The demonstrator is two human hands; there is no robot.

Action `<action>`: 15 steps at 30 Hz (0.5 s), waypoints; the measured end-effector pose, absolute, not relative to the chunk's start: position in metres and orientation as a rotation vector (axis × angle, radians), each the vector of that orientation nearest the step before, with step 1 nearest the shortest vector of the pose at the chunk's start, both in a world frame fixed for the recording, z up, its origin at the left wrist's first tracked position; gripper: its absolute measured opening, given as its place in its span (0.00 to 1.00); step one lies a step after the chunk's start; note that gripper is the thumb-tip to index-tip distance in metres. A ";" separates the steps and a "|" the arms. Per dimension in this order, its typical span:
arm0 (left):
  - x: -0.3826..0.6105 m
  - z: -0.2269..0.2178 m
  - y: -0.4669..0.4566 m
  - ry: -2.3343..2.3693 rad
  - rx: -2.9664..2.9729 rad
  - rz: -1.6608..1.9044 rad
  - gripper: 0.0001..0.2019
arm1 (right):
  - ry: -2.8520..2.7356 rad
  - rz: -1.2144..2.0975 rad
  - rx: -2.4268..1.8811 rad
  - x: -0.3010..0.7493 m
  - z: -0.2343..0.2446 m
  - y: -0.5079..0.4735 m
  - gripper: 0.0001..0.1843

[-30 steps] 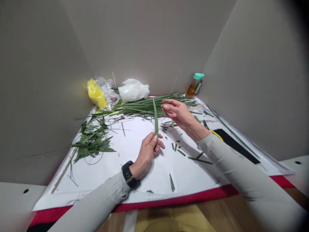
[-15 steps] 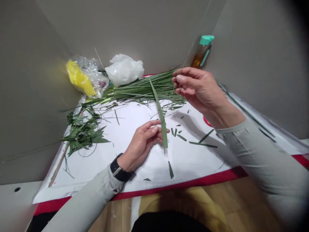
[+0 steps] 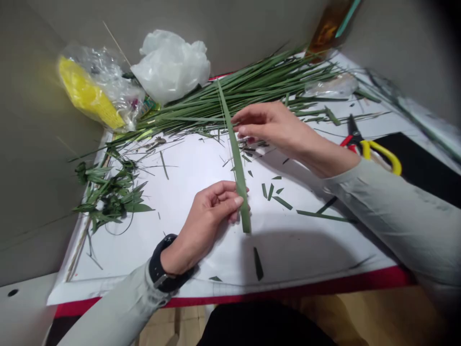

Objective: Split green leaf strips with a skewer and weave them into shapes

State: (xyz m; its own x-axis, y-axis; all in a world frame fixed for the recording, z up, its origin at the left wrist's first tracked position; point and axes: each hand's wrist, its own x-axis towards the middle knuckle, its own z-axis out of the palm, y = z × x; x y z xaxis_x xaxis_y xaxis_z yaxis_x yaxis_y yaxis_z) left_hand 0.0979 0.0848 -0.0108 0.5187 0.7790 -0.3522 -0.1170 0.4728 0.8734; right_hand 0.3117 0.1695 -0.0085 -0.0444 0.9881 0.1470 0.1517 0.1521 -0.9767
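Note:
My left hand (image 3: 212,214) is closed on a long green leaf blade (image 3: 232,139), thumb on top near its wide lower end. The blade rises away from me, narrowing to a tip over the leaf pile. A thin pale strand (image 3: 225,120) runs close along its left side; what holds the strand is not clear. My right hand (image 3: 266,122) is beside the blade's upper right edge, fingers curved and apart, with nothing visible in it. Below lie cut leaf pieces (image 3: 283,202) on the white sheet (image 3: 187,245).
A pile of long leaves (image 3: 201,108) lies across the back. Folded leaf shapes (image 3: 118,194) sit at left. Behind are a white plastic bag (image 3: 173,65) and a yellow bundle in clear plastic (image 3: 90,93). Pruning shears (image 3: 382,154) and a bottle (image 3: 329,29) are at right.
My right hand has come down and left to the blade, and the thin strand it pinched now shows beside the blade. My left thumb has pressed onto the blade. The view has tilted down.

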 end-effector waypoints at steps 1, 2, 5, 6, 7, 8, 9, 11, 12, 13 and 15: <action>0.098 -0.012 0.084 0.886 0.953 0.637 0.08 | -1.427 1.013 -1.209 0.312 -0.014 0.171 0.07; 0.099 -0.013 0.084 0.918 0.998 0.632 0.08 | -1.434 0.995 -1.226 0.311 -0.018 0.171 0.07; 0.099 -0.016 0.083 0.987 1.147 0.608 0.07 | -1.440 0.965 -1.295 0.304 -0.023 0.170 0.07; 0.099 -0.016 0.083 0.997 1.192 0.602 0.07 | -1.442 0.956 -1.325 0.302 -0.023 0.170 0.09; 0.100 -0.017 0.083 1.004 1.232 0.595 0.07 | -1.449 0.942 -1.356 0.299 -0.022 0.169 0.10; 0.100 -0.018 0.083 1.010 1.265 0.589 0.06 | -1.463 0.919 -1.390 0.297 -0.021 0.168 0.12; 0.101 -0.019 0.082 1.016 1.293 0.581 0.06 | -1.481 0.887 -1.427 0.295 -0.021 0.167 0.13; 0.101 -0.021 0.081 1.028 1.348 0.564 0.06 | -1.536 0.804 -1.535 0.292 -0.020 0.167 0.15; 0.101 -0.023 0.081 1.028 1.378 0.554 0.06 | -1.571 0.757 -1.605 0.290 -0.020 0.168 0.17; 0.101 -0.024 0.080 1.024 1.411 0.547 0.06 | -1.607 0.706 -1.670 0.288 -0.021 0.170 0.19; 0.101 -0.027 0.080 1.016 1.477 0.547 0.06 | -1.680 0.630 -1.765 0.285 -0.022 0.174 0.21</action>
State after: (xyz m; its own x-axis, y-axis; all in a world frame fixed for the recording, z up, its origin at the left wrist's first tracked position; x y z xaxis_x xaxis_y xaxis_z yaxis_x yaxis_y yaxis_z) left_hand 0.1008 0.0805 -0.0266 0.5074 0.8335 -0.2185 0.2760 0.0830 0.9576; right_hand 0.2850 0.1737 -0.0216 0.0795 0.9942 0.0726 0.7011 -0.0040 -0.7130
